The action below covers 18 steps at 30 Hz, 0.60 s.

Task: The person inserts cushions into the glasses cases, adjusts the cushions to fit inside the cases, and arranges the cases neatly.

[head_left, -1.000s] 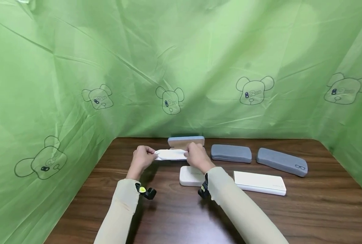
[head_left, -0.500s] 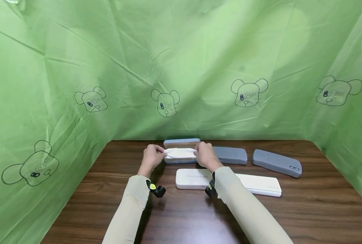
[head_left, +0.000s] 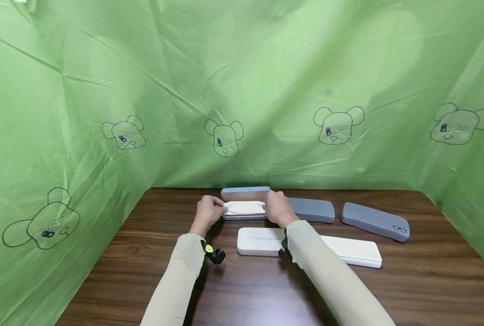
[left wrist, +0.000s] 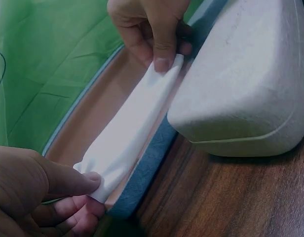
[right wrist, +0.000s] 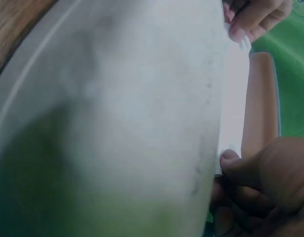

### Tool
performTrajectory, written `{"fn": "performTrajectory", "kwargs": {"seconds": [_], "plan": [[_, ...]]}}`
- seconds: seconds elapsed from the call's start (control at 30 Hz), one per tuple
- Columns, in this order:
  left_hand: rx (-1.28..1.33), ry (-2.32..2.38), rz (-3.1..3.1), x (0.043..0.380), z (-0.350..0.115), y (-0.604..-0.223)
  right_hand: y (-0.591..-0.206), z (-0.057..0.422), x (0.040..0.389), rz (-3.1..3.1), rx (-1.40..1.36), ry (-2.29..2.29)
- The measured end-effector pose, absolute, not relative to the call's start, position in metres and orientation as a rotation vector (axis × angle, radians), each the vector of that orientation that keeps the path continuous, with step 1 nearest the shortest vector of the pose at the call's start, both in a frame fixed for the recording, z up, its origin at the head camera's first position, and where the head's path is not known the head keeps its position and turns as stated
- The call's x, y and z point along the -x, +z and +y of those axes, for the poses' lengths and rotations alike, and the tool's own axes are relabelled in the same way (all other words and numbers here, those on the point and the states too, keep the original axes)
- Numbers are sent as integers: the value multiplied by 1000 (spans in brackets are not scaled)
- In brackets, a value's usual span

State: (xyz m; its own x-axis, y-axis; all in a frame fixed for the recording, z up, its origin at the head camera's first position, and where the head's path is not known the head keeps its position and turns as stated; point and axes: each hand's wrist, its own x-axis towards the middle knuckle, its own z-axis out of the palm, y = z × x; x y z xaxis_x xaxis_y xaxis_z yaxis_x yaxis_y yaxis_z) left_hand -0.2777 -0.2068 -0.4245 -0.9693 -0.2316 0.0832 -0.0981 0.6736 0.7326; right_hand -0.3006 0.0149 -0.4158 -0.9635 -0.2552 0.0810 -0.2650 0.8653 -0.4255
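A folded white cloth (head_left: pixel 245 208) is stretched between both hands. My left hand (head_left: pixel 209 212) pinches its left end between thumb and fingers, while the right hand (head_left: pixel 279 208) pinches the other end. Directly under and behind the cloth is an open blue glasses case (left wrist: pixel 142 177) with a tan lining (left wrist: pixel 100 106); its lid (head_left: pixel 246 190) stands raised at the back. In the left wrist view the cloth lies along the case's opening. Whether it touches the bottom cannot be told. What is under the cloth is hidden.
A white glasses case (head_left: pixel 258 241) lies just in front, partly below the right forearm. To its right is a long white case (head_left: pixel 352 250). Two grey-blue cases, one nearer (head_left: pixel 313 210) and one with a glasses mark (head_left: pixel 374 222), lie further right. A green curtain (head_left: pixel 282 149) hangs behind.
Both hands have carried the cloth rightward and lowered it to the open case. The head view has shifted slightly. Both ends of the cloth stay pinched.
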Motion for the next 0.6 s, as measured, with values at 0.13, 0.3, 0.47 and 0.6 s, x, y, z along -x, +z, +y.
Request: {"fn": "performTrajectory", "kwargs": {"seconds": [0.13,0.3,0.47,0.6], "plan": [[-243,-1098,-2730,279,-205,-426,-417,14,302,-3017,-389,627],[-229,-972,-2769,280,-204,-428,-418,11,303,-3040,-349,615],[-239,-936,-2776,279,-203,-429,-420,9,302,-3032,-334,607],[-232,-939,-2764,279,-203,-429,-420,10,303,-3030,-346,613]]}}
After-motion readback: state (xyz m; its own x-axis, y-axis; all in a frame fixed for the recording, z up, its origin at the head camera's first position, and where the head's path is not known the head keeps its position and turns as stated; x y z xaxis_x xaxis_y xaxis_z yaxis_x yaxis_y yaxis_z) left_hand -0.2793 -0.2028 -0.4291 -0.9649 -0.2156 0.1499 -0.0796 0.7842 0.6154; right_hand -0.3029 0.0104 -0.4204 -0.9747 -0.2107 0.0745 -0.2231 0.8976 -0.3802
